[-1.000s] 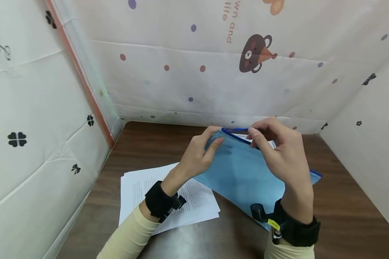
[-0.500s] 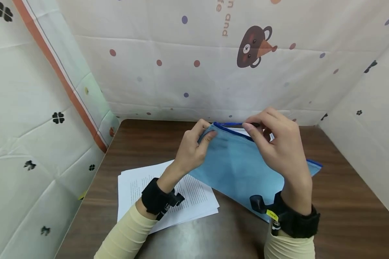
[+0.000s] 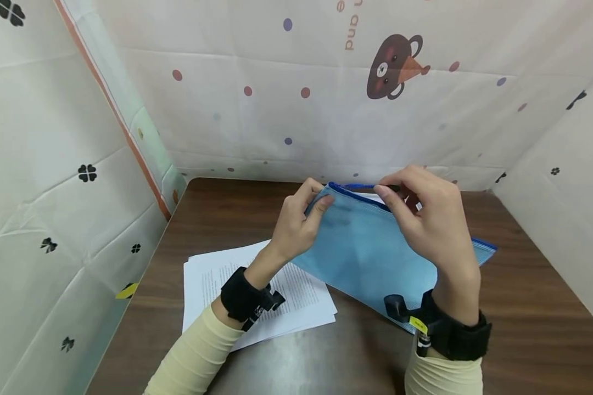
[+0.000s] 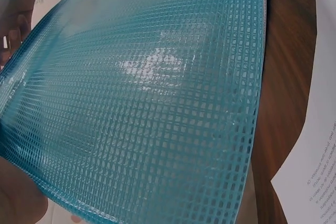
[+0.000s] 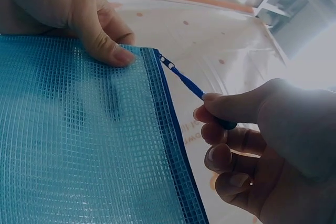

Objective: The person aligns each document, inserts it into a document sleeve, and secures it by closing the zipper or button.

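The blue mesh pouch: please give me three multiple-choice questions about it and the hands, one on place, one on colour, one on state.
1. Where do the printed papers lie?
A. under the left forearm
B. inside the pouch
C. against the right wall

2. What colour is the zipper edge?
A. red
B. dark blue
C. white

3. What does the right hand do?
A. lies flat on the table
B. hangs idle
C. pinches the zipper pull

Answers: 1 A, the printed papers lie beneath the left hand's forearm. 2 B, the zipper edge borders the pouch. 3 C, the right hand grips the zipper pull.

Bright, even light; glare on the mesh pouch point(image 4: 152, 66); wide-angle edges bend.
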### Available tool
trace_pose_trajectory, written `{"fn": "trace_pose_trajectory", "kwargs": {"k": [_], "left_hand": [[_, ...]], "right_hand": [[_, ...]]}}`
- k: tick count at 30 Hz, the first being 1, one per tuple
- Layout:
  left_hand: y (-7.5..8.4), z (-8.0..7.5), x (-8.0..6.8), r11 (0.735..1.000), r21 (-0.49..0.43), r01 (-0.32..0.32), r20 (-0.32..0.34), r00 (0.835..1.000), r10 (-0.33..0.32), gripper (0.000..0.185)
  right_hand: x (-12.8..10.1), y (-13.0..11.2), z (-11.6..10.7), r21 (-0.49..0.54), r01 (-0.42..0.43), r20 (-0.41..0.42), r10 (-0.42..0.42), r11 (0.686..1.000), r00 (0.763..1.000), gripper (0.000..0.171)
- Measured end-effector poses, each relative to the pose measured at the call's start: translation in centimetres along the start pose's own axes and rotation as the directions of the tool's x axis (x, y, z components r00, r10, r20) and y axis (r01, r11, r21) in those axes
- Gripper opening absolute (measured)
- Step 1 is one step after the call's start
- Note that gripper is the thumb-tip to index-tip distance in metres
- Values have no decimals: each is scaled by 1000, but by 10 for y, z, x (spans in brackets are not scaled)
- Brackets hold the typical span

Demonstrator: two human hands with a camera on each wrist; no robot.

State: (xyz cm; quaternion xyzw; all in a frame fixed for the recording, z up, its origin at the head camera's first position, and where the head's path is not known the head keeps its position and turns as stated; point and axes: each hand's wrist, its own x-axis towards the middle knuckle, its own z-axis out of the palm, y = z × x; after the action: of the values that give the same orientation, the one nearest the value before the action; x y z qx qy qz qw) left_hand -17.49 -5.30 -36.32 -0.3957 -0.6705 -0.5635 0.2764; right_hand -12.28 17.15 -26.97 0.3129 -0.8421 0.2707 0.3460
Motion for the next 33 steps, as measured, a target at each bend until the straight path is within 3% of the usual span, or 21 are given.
{"fn": "trace_pose_trajectory", "kwargs": {"k": [5, 12, 19, 25, 28, 33], "left_hand": [[-2, 2, -4, 1000, -1, 14, -15, 1000, -14, 8], [-11, -5, -2, 998, -46, 32, -103, 994, -37, 10], [-8, -4, -1, 996, -59, 68, -4, 998, -68, 8], [-1, -12, 2, 995, 18, 98, 90, 991, -99, 19], [3, -16, 4, 995, 34, 97, 85, 991, -99, 19], [3, -18, 4, 996, -14, 83, 36, 996, -82, 18]], "right_hand": [[-5, 0, 2, -36, 12, 11, -12, 999, 1000, 7], [-6, 4, -7, -86, -3, -15, 2, 996, 1000, 4], [-7, 7, -10, -73, -4, -89, -2, 997, 996, 5], [-5, 6, -7, -51, 20, -129, -26, 999, 991, 6], [-5, 6, -8, -45, 20, -133, -26, 999, 991, 6], [-7, 7, -9, -35, 20, -129, -24, 999, 991, 7]]}}
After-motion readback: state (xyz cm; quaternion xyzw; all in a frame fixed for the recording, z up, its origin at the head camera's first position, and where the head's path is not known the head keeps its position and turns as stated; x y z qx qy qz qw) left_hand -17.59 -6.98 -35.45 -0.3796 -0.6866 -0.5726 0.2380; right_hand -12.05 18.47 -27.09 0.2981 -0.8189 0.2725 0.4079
